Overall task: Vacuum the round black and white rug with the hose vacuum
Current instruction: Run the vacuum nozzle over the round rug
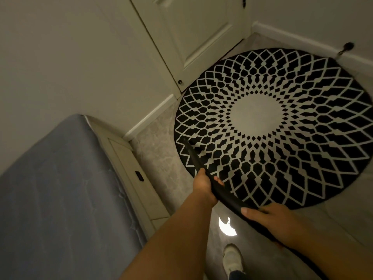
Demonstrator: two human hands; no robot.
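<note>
Both hands gripping one black vacuum wand [203,174]: right hand [276,223] wrapping rear section at 5 o'clock, left hand [203,186] curling round it further forward. Nozzle tip sitting on round black and white rug [276,128] at its 8 o'clock edge. One bed [60,188] crowding 8 o'clock, one closed door [193,37] at 12, one white shoe [233,259] at 6. One doorstop [346,47] sitting at 2.
</note>
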